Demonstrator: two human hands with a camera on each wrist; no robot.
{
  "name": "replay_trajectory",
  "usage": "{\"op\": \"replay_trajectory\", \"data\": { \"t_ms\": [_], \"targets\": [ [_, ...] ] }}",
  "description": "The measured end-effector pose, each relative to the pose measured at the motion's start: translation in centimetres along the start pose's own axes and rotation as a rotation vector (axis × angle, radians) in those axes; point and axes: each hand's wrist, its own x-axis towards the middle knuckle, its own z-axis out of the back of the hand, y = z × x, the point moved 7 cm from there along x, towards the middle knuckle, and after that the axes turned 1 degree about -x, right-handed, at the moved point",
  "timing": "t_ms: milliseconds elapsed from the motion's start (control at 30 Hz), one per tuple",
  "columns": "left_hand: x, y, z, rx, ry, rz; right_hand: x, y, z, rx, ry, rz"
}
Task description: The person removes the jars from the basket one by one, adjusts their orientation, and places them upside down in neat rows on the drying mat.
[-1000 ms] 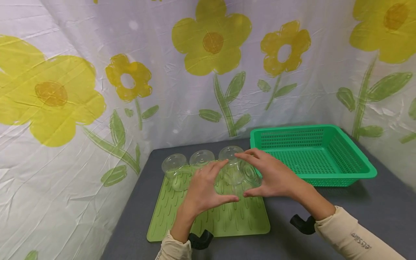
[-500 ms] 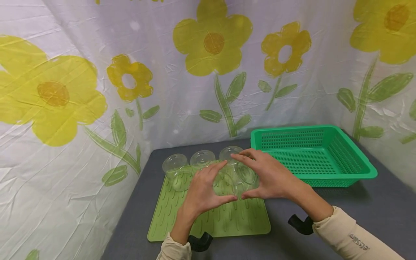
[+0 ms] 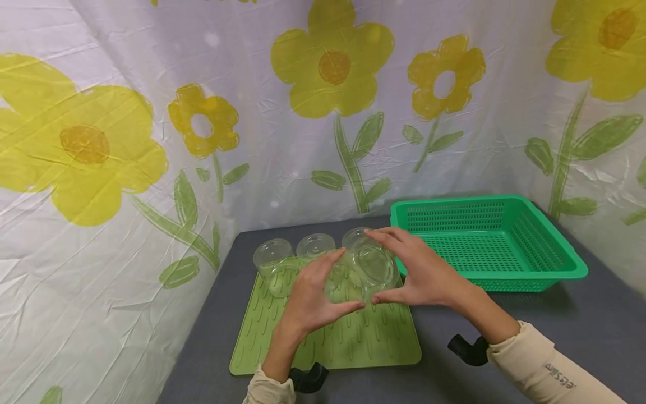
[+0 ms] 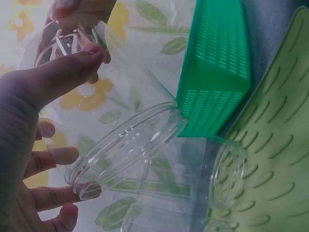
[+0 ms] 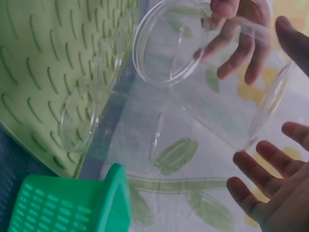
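A clear cylindrical jar [image 3: 374, 265] is held tilted between both hands above the green ridged mat [image 3: 348, 342]. My left hand [image 3: 312, 297] curves around its left side, thumb low and fingers high. In the left wrist view, fingertips lie at the jar's thick round rim [image 4: 128, 145]. My right hand [image 3: 431, 272] grips the other side, its thumb below and fingers over the top. In the right wrist view, fingertips meet the far end of the jar [image 5: 217, 108]. Similar clear jars stand behind: one at left [image 3: 272, 252], one in the middle [image 3: 315, 246], one at right [image 3: 353, 235].
A green perforated basket [image 3: 550, 274] stands at the back right of the dark grey tabletop [image 3: 202, 342]. Behind the table hangs a white curtain [image 3: 262, 168] printed with yellow flowers. The standing jars line the mat's far edge.
The held jar has turned between the hands: its round end has swung leftward and shows more toward the head camera. Both hands have shifted slightly; the standing jars stay put.
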Motion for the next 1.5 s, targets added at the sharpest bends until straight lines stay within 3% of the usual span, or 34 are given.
{"op": "replay_trajectory", "data": {
  "t_ms": [400, 567, 1200, 1500],
  "targets": [
    [-1.2, 1.2, 0.5, -0.215, -0.109, 0.115, 0.0, -0.9, -0.3, 0.267, -0.046, -0.107],
    [-1.4, 1.2, 0.6, -0.249, -0.141, 0.108, 0.3, -0.8, -0.7, 0.337, -0.067, -0.117],
    [-1.8, 1.2, 0.9, -0.304, -0.183, 0.086, 1.2, 0.2, -1.2, 0.405, -0.100, -0.107],
    [-2.3, 1.8, 0.8, -0.327, -0.145, 0.141, 1.5, 0.3, -1.8, 0.405, -0.110, -0.119]
  ]
}}
